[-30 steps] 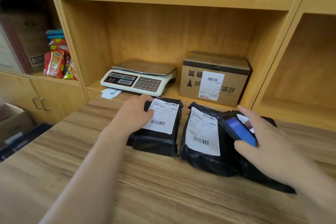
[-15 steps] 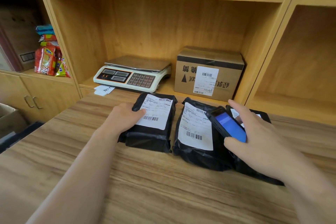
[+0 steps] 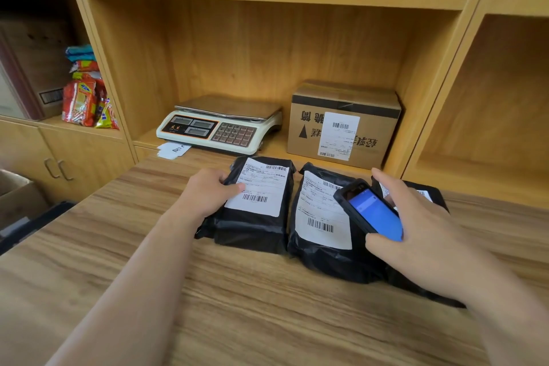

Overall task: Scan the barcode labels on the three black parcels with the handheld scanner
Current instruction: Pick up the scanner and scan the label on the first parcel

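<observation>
Three black parcels with white barcode labels lie side by side on the wooden table (image 3: 237, 306). My left hand (image 3: 205, 192) grips the left edge of the left parcel (image 3: 252, 226), thumb on its label. The middle parcel (image 3: 320, 249) lies beside it, label up. My right hand (image 3: 421, 235) holds the handheld scanner (image 3: 368, 211), a black device with a lit blue screen, above the right side of the middle parcel. The right parcel (image 3: 433, 193) is mostly hidden behind that hand and the scanner.
In the shelf behind the parcels stand a white weighing scale (image 3: 219, 125) and a labelled cardboard box (image 3: 341, 125). A small paper slip (image 3: 173, 149) lies before the scale. Snack packets (image 3: 84, 98) fill the left compartment. A carton (image 3: 17, 193) sits on the floor at left.
My left hand shifted from resting on top of the left parcel to gripping its left edge. The scanner stayed in my right hand above the middle parcel while my head moved.
</observation>
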Tool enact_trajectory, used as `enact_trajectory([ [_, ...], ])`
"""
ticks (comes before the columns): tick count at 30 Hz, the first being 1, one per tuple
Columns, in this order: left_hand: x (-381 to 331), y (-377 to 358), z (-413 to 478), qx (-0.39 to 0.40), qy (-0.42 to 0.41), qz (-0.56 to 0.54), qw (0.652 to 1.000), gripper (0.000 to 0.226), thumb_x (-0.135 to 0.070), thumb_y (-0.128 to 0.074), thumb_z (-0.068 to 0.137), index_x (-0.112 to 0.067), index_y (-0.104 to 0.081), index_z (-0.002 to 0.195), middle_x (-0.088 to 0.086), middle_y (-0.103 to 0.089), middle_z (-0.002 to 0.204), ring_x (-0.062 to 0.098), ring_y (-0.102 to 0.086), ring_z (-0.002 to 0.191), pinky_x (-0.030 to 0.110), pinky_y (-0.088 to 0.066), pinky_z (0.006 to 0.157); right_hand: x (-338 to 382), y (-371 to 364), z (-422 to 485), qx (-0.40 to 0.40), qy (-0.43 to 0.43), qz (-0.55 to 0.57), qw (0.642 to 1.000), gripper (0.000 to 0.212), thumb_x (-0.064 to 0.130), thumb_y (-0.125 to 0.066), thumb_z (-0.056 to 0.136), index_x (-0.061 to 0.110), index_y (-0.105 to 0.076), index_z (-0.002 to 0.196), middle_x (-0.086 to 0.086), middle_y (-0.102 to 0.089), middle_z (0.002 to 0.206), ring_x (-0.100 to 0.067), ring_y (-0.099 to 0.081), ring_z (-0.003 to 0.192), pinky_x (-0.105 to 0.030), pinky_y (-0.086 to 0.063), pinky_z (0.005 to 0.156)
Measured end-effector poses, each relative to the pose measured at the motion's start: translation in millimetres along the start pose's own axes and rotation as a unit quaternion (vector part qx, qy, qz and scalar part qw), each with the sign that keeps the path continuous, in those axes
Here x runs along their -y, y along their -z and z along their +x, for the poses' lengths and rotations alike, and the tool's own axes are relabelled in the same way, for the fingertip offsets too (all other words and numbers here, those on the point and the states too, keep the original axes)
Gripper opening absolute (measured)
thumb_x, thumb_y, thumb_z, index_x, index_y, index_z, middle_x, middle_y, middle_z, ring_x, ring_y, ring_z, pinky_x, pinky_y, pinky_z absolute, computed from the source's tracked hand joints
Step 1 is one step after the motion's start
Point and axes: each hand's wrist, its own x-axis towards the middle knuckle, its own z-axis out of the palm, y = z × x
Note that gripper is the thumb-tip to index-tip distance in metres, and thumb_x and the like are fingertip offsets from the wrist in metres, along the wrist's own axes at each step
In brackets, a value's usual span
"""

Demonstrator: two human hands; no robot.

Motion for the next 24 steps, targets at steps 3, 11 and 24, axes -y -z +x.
enact_trajectory([
  [3,1,-1,2,-0.021,-0.003,-0.005,1.000,0.034,-0.033,-0.079,0.086,-0.007,-0.059,0.079,0.007,-0.066,0.078,0.024,-0.058,0.073,0.033,-0.042,0.063,1,-1,0,0.005,-0.001,-0.004,1.000,0.094,0.046,-0.060,0.075,0.057,-0.003,0.148,0.015,-0.037,0.145,-0.012,-0.045,0.113,-0.034,-0.039,0.084],
  [11,-6,10,1,-0.086,-0.032,-0.059,0.994,0.039,-0.029,-0.081,0.086,0.005,-0.063,0.088,0.012,-0.070,0.079,0.024,-0.060,0.072,0.033,-0.045,0.064,1,1,-2,0.003,0.003,0.001,1.000,0.095,0.050,-0.057,0.070,0.057,-0.003,0.148,0.018,-0.038,0.139,-0.011,-0.041,0.124,-0.034,-0.039,0.087],
  [24,-50,8,-25,-0.255,-0.165,-0.088,0.949,0.030,-0.032,-0.082,0.085,-0.015,-0.061,0.072,-0.007,-0.068,0.069,0.019,-0.063,0.069,0.031,-0.047,0.065,11,8,-9,-0.009,0.005,0.007,1.000,0.097,0.046,-0.057,0.075,0.052,0.002,0.152,0.023,-0.031,0.146,-0.008,-0.035,0.126,-0.030,-0.035,0.089],
])
